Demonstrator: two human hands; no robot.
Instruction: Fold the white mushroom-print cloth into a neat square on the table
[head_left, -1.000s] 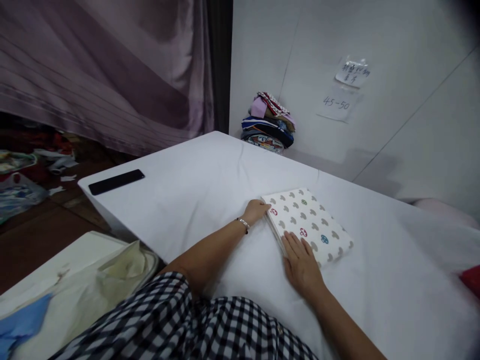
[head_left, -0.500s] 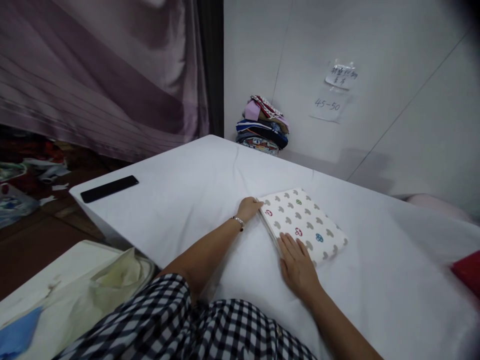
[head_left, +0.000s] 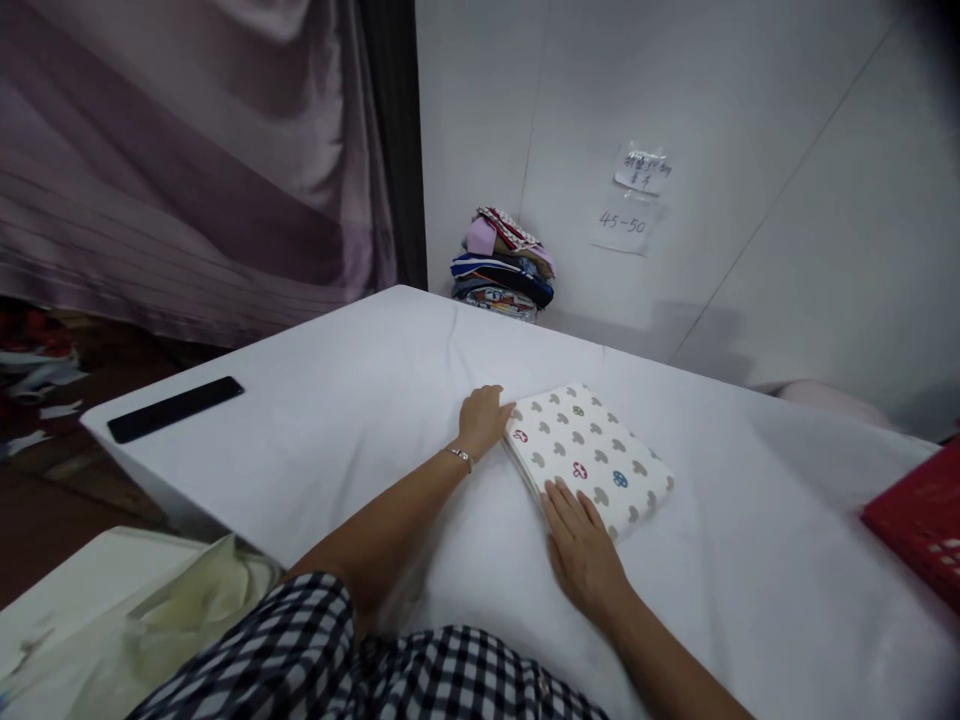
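Observation:
A folded white cloth (head_left: 592, 455) printed with grey, red, green and blue mushroom shapes lies flat on the white-covered table (head_left: 360, 400). My left hand (head_left: 484, 418) rests against the cloth's left corner, fingers curled at its edge. My right hand (head_left: 581, 540) lies flat with fingers stretched out, fingertips on the cloth's near edge. A thin bracelet circles my left wrist. Neither hand lifts the cloth.
A black phone (head_left: 174, 408) lies near the table's left corner. A stack of folded colourful fabrics (head_left: 502, 265) stands at the far edge by the wall. A red basket (head_left: 919, 520) pokes in at the right. A white bin with a pale bag (head_left: 150, 620) stands lower left.
The view has swung right, so everything slid left and the red basket shows more. Both hands stay at the cloth's edges, barely shifted.

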